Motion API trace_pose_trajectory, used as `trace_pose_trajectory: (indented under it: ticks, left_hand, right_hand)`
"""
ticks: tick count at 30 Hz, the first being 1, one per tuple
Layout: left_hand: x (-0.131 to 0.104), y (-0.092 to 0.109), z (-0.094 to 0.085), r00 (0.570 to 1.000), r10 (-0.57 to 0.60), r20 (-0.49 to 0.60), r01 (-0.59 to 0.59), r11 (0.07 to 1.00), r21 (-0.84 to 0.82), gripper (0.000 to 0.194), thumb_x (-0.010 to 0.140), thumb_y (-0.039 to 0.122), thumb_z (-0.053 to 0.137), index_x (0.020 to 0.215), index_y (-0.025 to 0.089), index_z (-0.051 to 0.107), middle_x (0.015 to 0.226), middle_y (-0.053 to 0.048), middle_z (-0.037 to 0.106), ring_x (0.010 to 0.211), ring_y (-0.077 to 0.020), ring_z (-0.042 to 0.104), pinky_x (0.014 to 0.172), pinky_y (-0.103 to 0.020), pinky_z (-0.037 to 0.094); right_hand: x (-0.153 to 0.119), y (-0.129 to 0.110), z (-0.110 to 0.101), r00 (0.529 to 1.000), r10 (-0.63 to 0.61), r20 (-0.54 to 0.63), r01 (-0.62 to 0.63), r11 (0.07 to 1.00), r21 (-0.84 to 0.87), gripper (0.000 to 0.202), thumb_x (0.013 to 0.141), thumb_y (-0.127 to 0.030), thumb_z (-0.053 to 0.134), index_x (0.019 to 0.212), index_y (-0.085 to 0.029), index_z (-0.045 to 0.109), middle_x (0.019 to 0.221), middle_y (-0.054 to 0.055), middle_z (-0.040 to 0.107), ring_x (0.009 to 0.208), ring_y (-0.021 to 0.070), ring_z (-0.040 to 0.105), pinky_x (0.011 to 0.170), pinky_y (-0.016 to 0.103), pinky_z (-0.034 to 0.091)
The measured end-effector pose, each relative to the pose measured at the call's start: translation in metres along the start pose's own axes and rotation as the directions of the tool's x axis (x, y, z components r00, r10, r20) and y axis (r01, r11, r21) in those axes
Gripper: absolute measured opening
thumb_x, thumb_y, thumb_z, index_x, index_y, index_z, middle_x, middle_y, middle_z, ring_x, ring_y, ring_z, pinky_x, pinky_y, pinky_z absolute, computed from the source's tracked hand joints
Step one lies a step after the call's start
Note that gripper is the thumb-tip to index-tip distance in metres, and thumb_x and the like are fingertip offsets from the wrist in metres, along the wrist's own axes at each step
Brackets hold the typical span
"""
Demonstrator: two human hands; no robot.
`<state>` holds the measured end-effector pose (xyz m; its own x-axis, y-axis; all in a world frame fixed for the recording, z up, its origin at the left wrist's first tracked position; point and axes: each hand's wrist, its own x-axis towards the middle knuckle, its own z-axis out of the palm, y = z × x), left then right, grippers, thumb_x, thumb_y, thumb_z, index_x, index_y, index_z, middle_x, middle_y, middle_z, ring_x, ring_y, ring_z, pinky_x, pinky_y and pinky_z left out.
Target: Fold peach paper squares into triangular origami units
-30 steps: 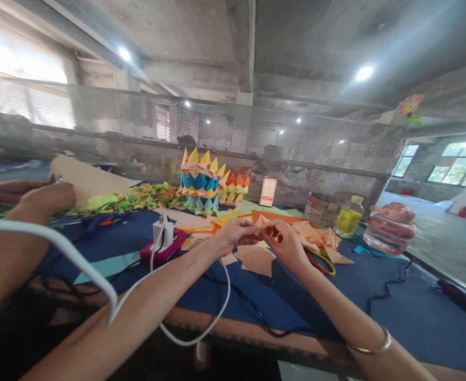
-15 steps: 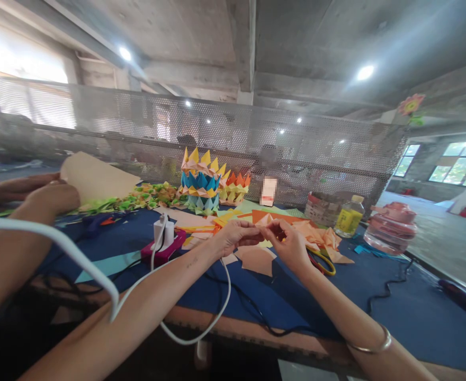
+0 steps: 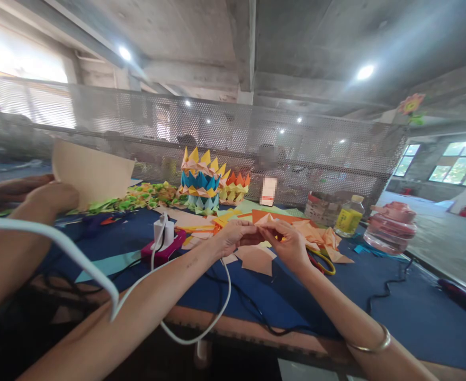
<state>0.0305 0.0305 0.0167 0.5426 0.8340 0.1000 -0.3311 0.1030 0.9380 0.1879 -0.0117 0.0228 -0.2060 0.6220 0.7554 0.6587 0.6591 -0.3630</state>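
Observation:
My left hand (image 3: 241,233) and my right hand (image 3: 283,238) meet above the middle of the table, their fingertips pinched together. Between them is a small folded piece of peach paper (image 3: 267,219), mostly hidden by the fingers. Just below the hands lies a peach paper sheet (image 3: 257,260). Folded peach paper pieces (image 3: 316,235) are heaped to the right, with yellow scissor handles (image 3: 328,264) beside my right wrist. Behind my hands is an orange paper sheet (image 3: 252,216). A tiered folded-paper model (image 3: 201,182) in yellow, blue and peach stands farther back.
At left, a co-worker's hands (image 3: 54,196) hold a tan sheet (image 3: 93,177). A white charger (image 3: 163,233) sits in a magenta power strip (image 3: 169,251); its white cable (image 3: 201,338) loops near my left arm. A yellow-labelled bottle (image 3: 350,217) and pink jug (image 3: 392,227) stand right.
My right hand's fingers have shifted slightly left, closer against the left fingertips. The co-worker's tan sheet has tilted more upright and moved left.

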Motion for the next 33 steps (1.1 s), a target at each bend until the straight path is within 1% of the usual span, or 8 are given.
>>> trace_pose_trajectory:
  ticks: [6,12,21,25,29,33]
  left_hand:
    - [0.0023,-0.0006,-0.0024,1.0,0.009,-0.012,-0.009,1.0,0.001,0.016,0.062,0.022,0.071,0.07,0.009,0.066,0.069,-0.008,0.068,0.066,-0.0158,0.065,0.076,-0.029,0.049]
    - [0.0034,-0.0014,-0.0036,1.0,0.018,-0.01,-0.018,1.0,0.012,0.017,0.062,0.023,0.069,0.072,0.009,0.067,0.07,-0.009,0.069,0.068,-0.0172,0.065,0.077,-0.03,0.049]
    - [0.0033,-0.0015,-0.001,0.999,0.023,-0.042,-0.022,0.999,0.028,0.015,0.065,0.024,0.068,0.069,0.01,0.067,0.067,-0.008,0.068,0.062,-0.0142,0.064,0.075,-0.029,0.049]
    - [0.0034,-0.0017,-0.0002,0.998,0.034,-0.059,-0.033,0.999,0.014,0.013,0.064,0.024,0.068,0.066,0.011,0.065,0.067,-0.007,0.068,0.062,-0.0138,0.063,0.076,-0.03,0.049]
    - [0.0036,-0.0018,-0.0002,0.996,0.041,-0.085,-0.043,0.999,-0.016,0.009,0.064,0.021,0.067,0.064,0.012,0.064,0.066,-0.006,0.068,0.062,-0.0136,0.063,0.075,-0.03,0.05]
    - [0.0031,-0.0015,-0.0006,0.996,0.034,-0.079,-0.036,0.999,-0.034,0.008,0.065,0.02,0.065,0.063,0.012,0.065,0.063,-0.005,0.067,0.061,-0.0137,0.063,0.076,-0.03,0.049]
  right_hand:
    - [-0.0001,0.0026,0.0007,0.999,-0.02,-0.026,0.02,1.0,0.017,0.02,0.082,-0.028,0.051,0.085,-0.024,0.07,0.076,0.004,0.064,0.072,0.0158,0.057,0.064,0.028,0.047]
    - [-0.0008,0.0069,0.001,0.999,-0.037,0.0,0.037,0.999,-0.018,0.02,0.082,-0.03,0.052,0.09,-0.027,0.07,0.08,0.004,0.064,0.076,0.0172,0.058,0.068,0.03,0.048]
    - [-0.0013,0.0057,-0.0001,0.997,-0.078,0.016,0.078,0.996,-0.042,0.021,0.083,-0.026,0.05,0.092,-0.028,0.069,0.082,0.004,0.063,0.08,0.0176,0.058,0.073,0.031,0.048]
    - [-0.0019,0.0049,-0.0006,0.994,-0.109,0.03,0.111,0.99,-0.09,0.022,0.084,-0.026,0.049,0.094,-0.029,0.069,0.081,0.004,0.063,0.078,0.0178,0.057,0.072,0.031,0.048]
    - [-0.002,0.0049,-0.0017,0.982,-0.166,0.091,0.18,0.968,-0.172,0.025,0.085,-0.025,0.046,0.098,-0.027,0.068,0.083,0.006,0.062,0.081,0.0193,0.056,0.073,0.033,0.047]
    - [-0.002,0.0055,-0.0018,0.972,-0.198,0.127,0.224,0.946,-0.233,0.026,0.086,-0.024,0.045,0.099,-0.026,0.067,0.084,0.007,0.061,0.083,0.0204,0.054,0.073,0.034,0.047]
